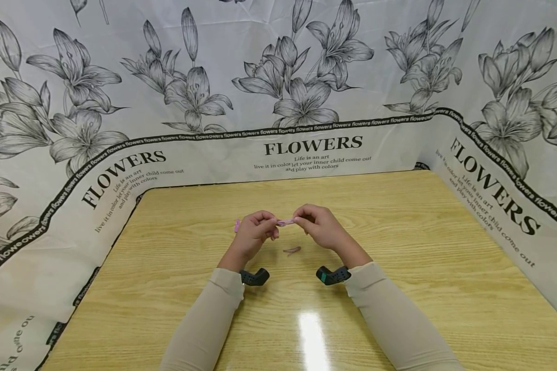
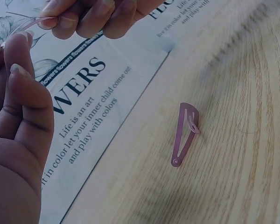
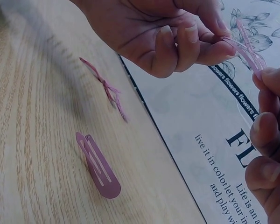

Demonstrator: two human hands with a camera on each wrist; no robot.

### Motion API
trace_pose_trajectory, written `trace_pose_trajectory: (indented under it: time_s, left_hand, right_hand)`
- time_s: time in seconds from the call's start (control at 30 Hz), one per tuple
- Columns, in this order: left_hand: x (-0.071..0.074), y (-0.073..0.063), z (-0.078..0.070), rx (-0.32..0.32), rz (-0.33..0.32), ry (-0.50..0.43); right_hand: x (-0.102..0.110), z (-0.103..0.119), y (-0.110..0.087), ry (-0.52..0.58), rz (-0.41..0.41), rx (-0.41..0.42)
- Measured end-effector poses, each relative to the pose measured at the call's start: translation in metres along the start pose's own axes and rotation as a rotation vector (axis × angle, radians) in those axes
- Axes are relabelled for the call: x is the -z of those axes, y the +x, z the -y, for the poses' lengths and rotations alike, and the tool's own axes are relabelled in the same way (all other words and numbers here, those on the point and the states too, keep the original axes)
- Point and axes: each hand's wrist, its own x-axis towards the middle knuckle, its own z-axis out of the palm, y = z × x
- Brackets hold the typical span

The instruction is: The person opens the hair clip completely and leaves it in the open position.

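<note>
A thin light-pink snap hair clip (image 3: 247,55) is stretched between my two hands, its strips spread apart. My left hand (image 1: 254,234) pinches one end between thumb and fingertips. The other end is in the pinch of my right hand (image 1: 322,226). Both hands are raised over the table, and fingertips cover the clip's ends. Below them a mauve snap hair clip (image 2: 178,140) lies on the wood, its inner tongue bent out of the frame. Just beyond my left hand is a pink piece of thin crossed strips (image 3: 104,83).
The wooden table (image 1: 167,309) is bordered at the back and sides by white cloth (image 1: 204,165) printed with flowers and lettering. A dark wrist device (image 1: 255,277) sits on each forearm by the beige sleeves (image 1: 204,319).
</note>
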Motion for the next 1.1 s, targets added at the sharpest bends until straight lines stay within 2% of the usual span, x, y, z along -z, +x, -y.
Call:
trace_pose_trajectory:
  time_s: [0.47, 0.77, 1.0, 1.1]
  left_hand:
    - [0.005, 0.000, 0.006, 0.024, 0.031, 0.053]
    - [0.005, 0.001, 0.007, 0.060, 0.002, 0.078]
    - [0.005, 0.002, 0.008, 0.070, -0.015, 0.162]
    - [0.006, 0.003, 0.009, 0.069, -0.020, 0.216]
  right_hand:
    - [-0.001, -0.001, -0.001, -0.018, -0.010, -0.017]
    - [0.000, -0.003, -0.002, -0.027, -0.003, -0.006]
    - [0.000, -0.010, -0.001, -0.046, -0.003, -0.020]
    - [-0.003, -0.025, 0.003, -0.053, -0.005, -0.030]
